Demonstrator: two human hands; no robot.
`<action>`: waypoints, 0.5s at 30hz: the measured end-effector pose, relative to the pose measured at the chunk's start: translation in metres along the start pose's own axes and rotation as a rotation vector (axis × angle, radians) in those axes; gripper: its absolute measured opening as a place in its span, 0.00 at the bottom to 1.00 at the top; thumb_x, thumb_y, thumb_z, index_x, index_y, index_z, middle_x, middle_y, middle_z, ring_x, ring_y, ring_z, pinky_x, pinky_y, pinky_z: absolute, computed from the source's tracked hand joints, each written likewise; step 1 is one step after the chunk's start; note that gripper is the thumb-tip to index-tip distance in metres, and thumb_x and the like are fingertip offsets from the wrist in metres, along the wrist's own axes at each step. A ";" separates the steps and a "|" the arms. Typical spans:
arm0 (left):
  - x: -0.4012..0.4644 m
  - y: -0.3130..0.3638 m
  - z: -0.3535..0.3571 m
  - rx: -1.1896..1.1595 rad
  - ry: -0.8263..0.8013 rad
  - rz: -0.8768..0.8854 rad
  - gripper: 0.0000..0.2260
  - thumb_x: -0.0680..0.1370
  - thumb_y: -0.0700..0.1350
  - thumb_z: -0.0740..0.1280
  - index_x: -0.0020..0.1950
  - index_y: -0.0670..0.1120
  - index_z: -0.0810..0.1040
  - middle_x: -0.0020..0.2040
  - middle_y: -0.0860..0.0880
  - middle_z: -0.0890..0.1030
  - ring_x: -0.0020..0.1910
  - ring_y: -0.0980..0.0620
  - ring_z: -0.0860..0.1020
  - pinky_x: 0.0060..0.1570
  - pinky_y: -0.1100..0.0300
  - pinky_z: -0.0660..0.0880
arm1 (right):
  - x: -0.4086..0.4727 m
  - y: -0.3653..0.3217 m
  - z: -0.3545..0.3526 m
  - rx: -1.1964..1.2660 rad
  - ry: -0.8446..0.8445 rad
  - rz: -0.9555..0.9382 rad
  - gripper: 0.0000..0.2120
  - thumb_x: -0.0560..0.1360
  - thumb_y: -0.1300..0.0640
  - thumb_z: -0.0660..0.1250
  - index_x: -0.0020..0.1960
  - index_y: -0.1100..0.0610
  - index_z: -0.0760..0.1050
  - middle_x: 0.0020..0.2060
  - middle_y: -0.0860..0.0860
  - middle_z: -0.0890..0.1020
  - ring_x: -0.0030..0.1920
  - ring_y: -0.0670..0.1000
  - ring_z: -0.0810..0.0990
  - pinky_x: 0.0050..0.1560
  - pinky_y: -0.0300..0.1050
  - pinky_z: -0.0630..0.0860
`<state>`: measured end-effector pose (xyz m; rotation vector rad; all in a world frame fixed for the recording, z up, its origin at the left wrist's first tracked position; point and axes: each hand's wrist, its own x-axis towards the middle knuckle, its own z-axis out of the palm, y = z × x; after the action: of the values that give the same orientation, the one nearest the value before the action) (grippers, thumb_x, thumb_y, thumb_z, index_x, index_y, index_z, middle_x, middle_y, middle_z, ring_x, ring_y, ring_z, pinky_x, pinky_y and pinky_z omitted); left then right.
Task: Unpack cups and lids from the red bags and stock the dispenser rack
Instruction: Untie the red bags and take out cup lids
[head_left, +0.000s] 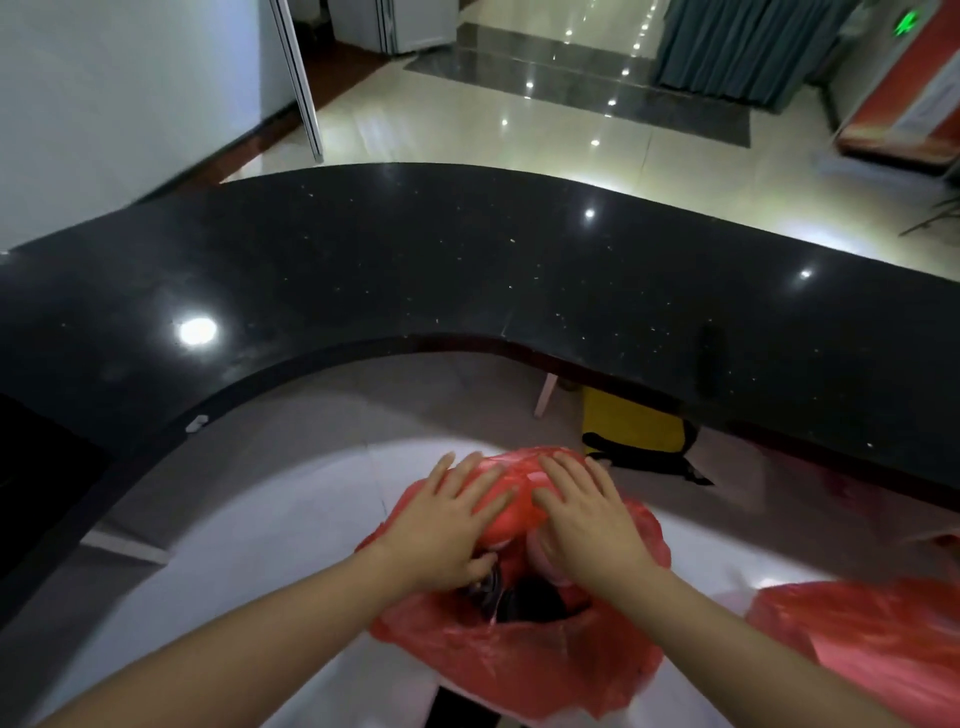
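I see my left hand (451, 525) and right hand (586, 519) side by side, both released, fingers straight and spread, palms resting flat on the bulging top of a red bag (514, 644). The bag sits directly under both hands on a white surface (270, 530). A second red bag (862, 634) lies to the right of my right hand. A black counter (467, 270) curves beyond my fingertips.

Dim, soft blur; ceiling-light glare on counter (467, 270); edges perhaps warped.
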<state>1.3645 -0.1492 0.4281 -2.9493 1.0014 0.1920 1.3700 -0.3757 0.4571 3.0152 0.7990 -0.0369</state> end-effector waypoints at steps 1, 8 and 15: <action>0.005 0.001 0.005 0.021 -0.119 -0.084 0.38 0.77 0.63 0.61 0.83 0.51 0.51 0.82 0.45 0.52 0.80 0.38 0.50 0.77 0.36 0.45 | -0.002 0.000 0.001 0.011 -0.071 -0.004 0.21 0.70 0.48 0.70 0.62 0.53 0.81 0.70 0.56 0.76 0.72 0.59 0.73 0.73 0.62 0.66; 0.040 -0.026 0.010 -0.236 -0.115 -0.330 0.15 0.77 0.47 0.60 0.62 0.49 0.75 0.60 0.47 0.81 0.59 0.44 0.78 0.56 0.50 0.74 | -0.004 0.020 0.031 0.044 -0.281 0.026 0.27 0.80 0.43 0.55 0.78 0.48 0.63 0.80 0.53 0.59 0.80 0.56 0.55 0.78 0.62 0.44; 0.068 -0.043 0.020 -0.811 -0.202 -0.606 0.12 0.84 0.44 0.56 0.56 0.42 0.77 0.58 0.41 0.81 0.57 0.42 0.78 0.55 0.55 0.73 | 0.010 0.033 0.056 0.052 -0.341 0.082 0.26 0.83 0.42 0.51 0.80 0.45 0.56 0.80 0.51 0.57 0.79 0.54 0.56 0.78 0.60 0.46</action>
<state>1.4420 -0.1554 0.3990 -3.6172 -0.0766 1.0544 1.3946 -0.4012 0.4013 2.9596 0.6494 -0.5605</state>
